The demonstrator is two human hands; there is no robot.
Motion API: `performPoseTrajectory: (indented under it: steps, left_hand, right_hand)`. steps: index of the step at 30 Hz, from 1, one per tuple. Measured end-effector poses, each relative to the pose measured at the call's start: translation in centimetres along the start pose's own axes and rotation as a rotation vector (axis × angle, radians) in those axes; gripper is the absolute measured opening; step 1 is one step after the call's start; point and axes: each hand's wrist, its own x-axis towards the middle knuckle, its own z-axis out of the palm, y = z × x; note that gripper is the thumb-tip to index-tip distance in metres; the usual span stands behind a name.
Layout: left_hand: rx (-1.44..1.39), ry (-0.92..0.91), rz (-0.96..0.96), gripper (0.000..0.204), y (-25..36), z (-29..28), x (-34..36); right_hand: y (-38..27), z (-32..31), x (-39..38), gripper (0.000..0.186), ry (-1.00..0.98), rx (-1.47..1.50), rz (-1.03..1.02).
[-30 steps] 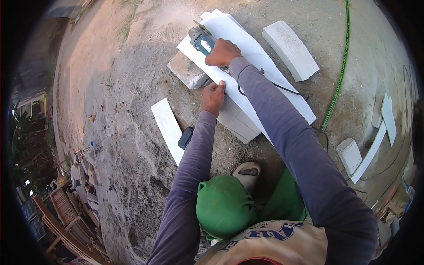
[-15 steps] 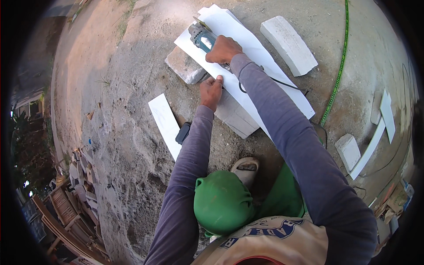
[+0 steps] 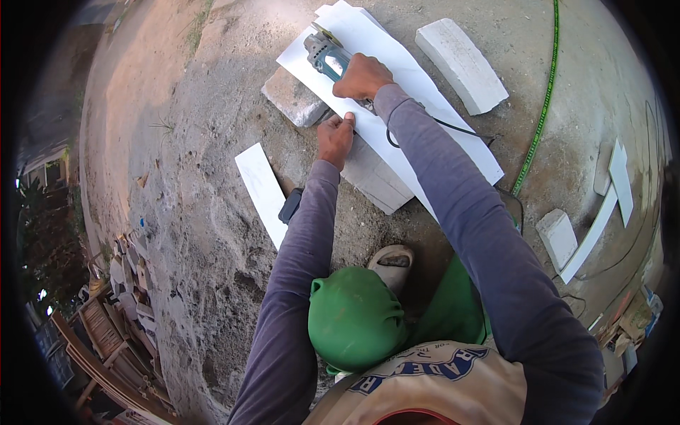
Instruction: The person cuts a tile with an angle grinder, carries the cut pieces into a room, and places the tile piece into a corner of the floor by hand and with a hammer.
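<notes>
My right hand (image 3: 364,76) is wrapped round the body of a blue-green angle grinder (image 3: 329,59), its disc lying over the far part of a long white sheet (image 3: 418,106). Whether the disc touches the sheet, I cannot tell. A dark cord runs back from the tool beneath my right forearm. With the thumb on top, my left hand (image 3: 335,139) pinches the sheet's near left edge. Under the sheet are two pale blocks, a rough one (image 3: 294,98) at the far left and a longer one (image 3: 377,177) nearer me.
Another pale block (image 3: 462,65) lies right of the sheet. A white strip (image 3: 259,191) and a small dark object (image 3: 291,205) are by my left forearm. A green hose or cable (image 3: 540,134) crosses the ground at right, with white offcuts (image 3: 593,230) and a block (image 3: 557,236) beyond.
The grinder and my right hand have shifted slightly right relative to the sheet's far end. My left hand keeps its hold on the edge. The whole view has moved a little.
</notes>
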Motion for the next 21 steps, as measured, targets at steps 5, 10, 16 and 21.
performPoseTrajectory:
  steps: [5,10,16,21]
  left_hand:
    - [-0.003,0.012,-0.006,0.029,0.3,0.1,-0.2]
    - [-0.001,0.006,-0.028,0.030,0.8,0.4,-0.6]
    - [-0.021,0.000,-0.010,0.030,0.4,0.1,-0.3]
    - [0.025,-0.003,-0.021,0.030,0.9,0.2,-0.6]
  right_hand:
    - [0.2,0.1,-0.3,0.052,0.002,-0.001,0.006]
    - [0.9,0.2,-0.4,0.053,0.000,0.000,0.007]
    - [1.1,0.5,-0.8,0.054,0.007,0.002,-0.003]
    - [1.4,0.6,-1.1,0.055,0.003,0.002,0.012]
